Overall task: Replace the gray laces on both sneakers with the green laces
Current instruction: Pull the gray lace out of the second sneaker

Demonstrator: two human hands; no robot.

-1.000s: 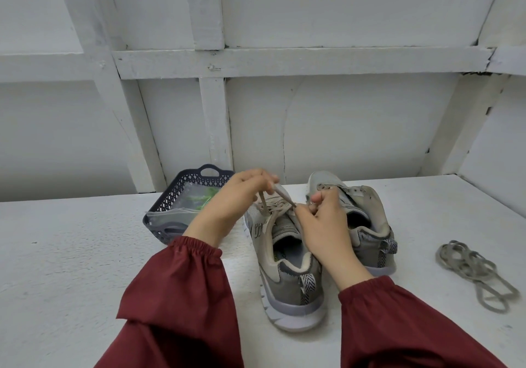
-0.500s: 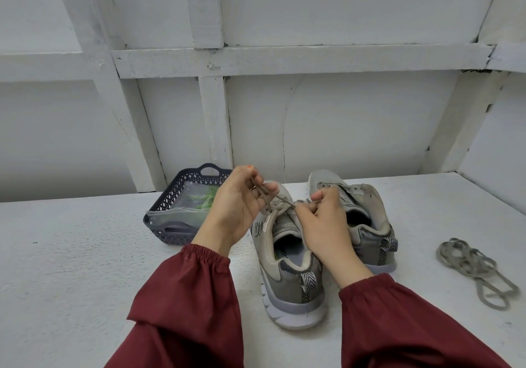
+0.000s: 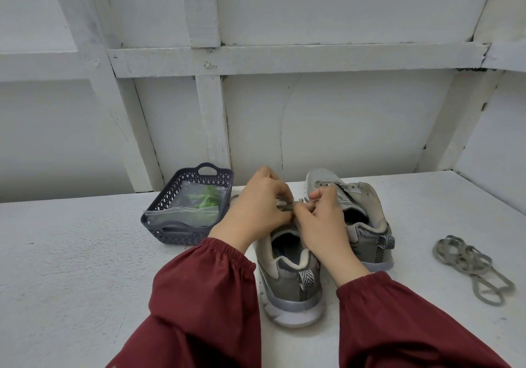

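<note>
Two grey sneakers stand side by side on the white table. The left sneaker (image 3: 290,282) has its heel toward me, and its gray lace (image 3: 285,206) runs between my hands over the tongue. My left hand (image 3: 256,208) and my right hand (image 3: 321,219) both pinch that lace, fingers curled, and hide most of the eyelets. The right sneaker (image 3: 361,208) has no lace in its visible eyelets. A loose gray lace (image 3: 469,265) lies coiled on the table at the right. Green laces (image 3: 206,201) sit in a clear bag inside the basket.
A dark plastic basket (image 3: 170,234) stands left of the sneakers, close to my left wrist. A white panelled wall (image 3: 313,125) rises right behind the table. The table (image 3: 71,268) runs wide on both sides.
My left hand has come down and to the right, closing in on my right hand over the left sneaker's tongue. The lace between them is now shorter and lower.
</note>
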